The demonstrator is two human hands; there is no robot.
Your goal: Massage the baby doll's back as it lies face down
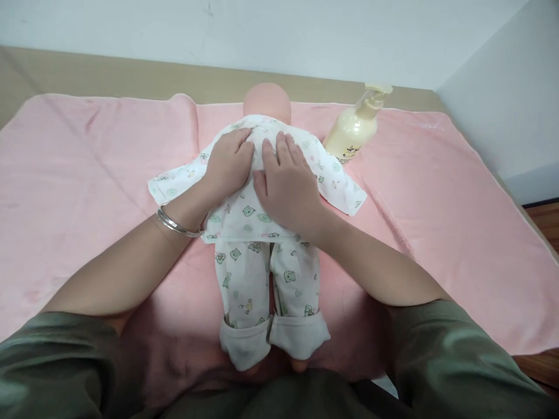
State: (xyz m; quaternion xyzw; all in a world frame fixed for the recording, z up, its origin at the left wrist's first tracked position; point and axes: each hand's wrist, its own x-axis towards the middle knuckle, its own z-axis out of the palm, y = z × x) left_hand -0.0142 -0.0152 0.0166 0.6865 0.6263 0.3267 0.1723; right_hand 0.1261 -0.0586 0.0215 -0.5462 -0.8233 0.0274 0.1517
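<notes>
A baby doll (267, 102) lies stretched out, head away from me, in a white long-sleeved baby shirt (244, 218) and matching pants (244, 285), both printed with small green animals. The pant cuffs are turned up, and bits of the feet show beneath them. My left hand (230, 163), a silver bangle on its wrist, is closed at the upper chest or back of the shirt; its fingers appear to pinch the cloth, their tips partly hidden. Beside it my right hand (290, 183) rests flat on the shirt, fingers stretched toward the collar. No face shows on the doll.
A pink towel (437, 233) spreads under the doll, over a pale wooden surface (117, 75) along the wall. A cream pump bottle (353, 131) leans at the right, near the doll's sleeve. Brown flooring (544, 221) shows at the right edge.
</notes>
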